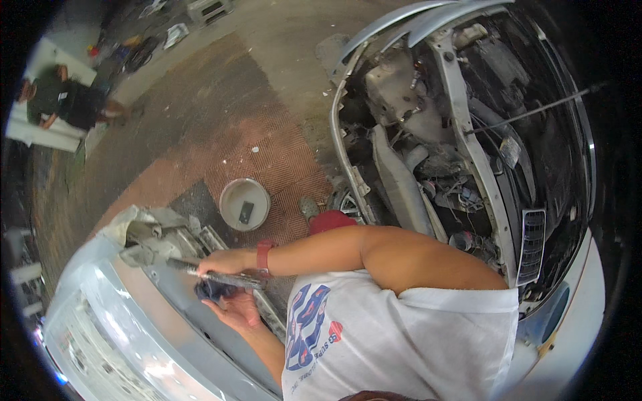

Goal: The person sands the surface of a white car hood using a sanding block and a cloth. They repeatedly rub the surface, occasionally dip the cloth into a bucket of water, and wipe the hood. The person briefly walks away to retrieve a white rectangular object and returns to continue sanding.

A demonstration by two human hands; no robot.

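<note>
My right hand (221, 262), with a red band on its wrist, grips a long dark bar-shaped tool (241, 278) above the rear edge of a detached light silver-blue car panel (114, 314). Just below it, my left hand (238, 309) is turned palm upward, its thumb or a finger stretched out, holding a crumpled dark item (212, 289), probably cloth. A pale, crumpled piece (140, 227) sits at the panel's upper end, beside exposed metal framework.
A partly dismantled car front (461, 93) with bare frame and wiring fills the right. A white bucket (244, 190) with a dark rectangle inside stands on the floor ahead, near a shoe (309, 208). Another person (63, 100) is at upper left by a white panel; scattered items (140, 53) lie behind.
</note>
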